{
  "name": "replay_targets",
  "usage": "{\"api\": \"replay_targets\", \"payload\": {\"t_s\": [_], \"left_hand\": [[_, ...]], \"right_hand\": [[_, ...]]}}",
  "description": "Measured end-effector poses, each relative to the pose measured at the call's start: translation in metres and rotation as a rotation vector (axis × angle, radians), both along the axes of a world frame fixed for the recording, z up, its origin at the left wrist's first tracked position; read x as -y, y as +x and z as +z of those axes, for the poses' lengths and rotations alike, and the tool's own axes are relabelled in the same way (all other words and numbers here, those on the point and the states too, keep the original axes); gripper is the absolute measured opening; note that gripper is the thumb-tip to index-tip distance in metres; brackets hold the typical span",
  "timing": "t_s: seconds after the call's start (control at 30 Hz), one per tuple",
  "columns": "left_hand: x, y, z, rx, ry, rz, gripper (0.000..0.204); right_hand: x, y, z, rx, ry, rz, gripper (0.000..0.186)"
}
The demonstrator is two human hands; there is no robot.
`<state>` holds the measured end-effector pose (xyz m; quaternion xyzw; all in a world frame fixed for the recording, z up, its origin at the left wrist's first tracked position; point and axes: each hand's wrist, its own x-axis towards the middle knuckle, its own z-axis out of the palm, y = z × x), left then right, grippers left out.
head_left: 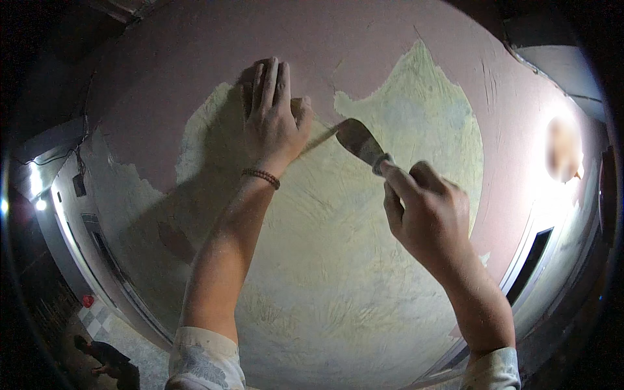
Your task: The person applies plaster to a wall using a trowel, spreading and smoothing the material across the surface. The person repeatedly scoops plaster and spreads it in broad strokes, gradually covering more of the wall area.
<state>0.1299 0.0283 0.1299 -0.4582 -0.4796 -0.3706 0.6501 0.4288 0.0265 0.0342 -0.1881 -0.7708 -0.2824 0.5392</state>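
Note:
A scraper (359, 140) with a rounded metal blade is gripped by its handle in my right hand (430, 211). Its blade tip meets the wall just below the edge of the pink paint (390, 39). Up and to the left, my left hand (276, 127) rests against the wall with its fingers stretched upward, and a beaded bracelet (262, 175) circles that wrist. Between and below my hands spreads a large stripped patch (312, 247), pale yellow-green and streaked, with a ragged border. The blade casts a thin shadow toward my left hand.
A glaring light (564, 151) shines at the right. Cables (543, 73) run along the upper right edge. Behind, at lower left, a person in dark clothes (117, 364) is on the floor level, near a small red object (88, 301) and checkered tiles (96, 320).

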Motion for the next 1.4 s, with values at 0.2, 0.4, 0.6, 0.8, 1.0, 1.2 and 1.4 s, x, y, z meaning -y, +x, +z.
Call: {"api": "replay_targets", "payload": {"t_s": [0.2, 0.4, 0.6, 0.8, 1.0, 1.2, 1.4], "left_hand": [[0.002, 0.004, -0.001, -0.018, 0.020, 0.022, 0.070], [0.005, 0.004, -0.001, -0.024, 0.019, 0.018, 0.068], [0.005, 0.002, -0.003, -0.013, 0.020, 0.009, 0.067], [-0.001, -0.003, -0.003, -0.046, 0.014, -0.051, 0.066], [0.000, -0.002, -0.004, -0.050, 0.024, -0.042, 0.065], [0.004, 0.002, -0.003, -0.042, 0.039, -0.012, 0.066], [0.007, 0.001, -0.003, -0.054, 0.003, -0.024, 0.065]], "right_hand": [[0.008, 0.003, 0.004, 0.084, -0.188, -0.068, 0.028], [0.009, -0.007, 0.012, 0.023, -0.074, 0.004, 0.031], [0.010, 0.001, 0.001, 0.044, -0.156, -0.085, 0.030], [0.011, 0.004, 0.006, 0.058, -0.096, -0.101, 0.029], [0.009, 0.010, 0.001, -0.012, -0.006, -0.040, 0.027], [0.003, 0.002, 0.004, -0.012, -0.079, -0.020, 0.028], [0.006, -0.002, 0.012, 0.007, -0.025, -0.053, 0.031]]}}
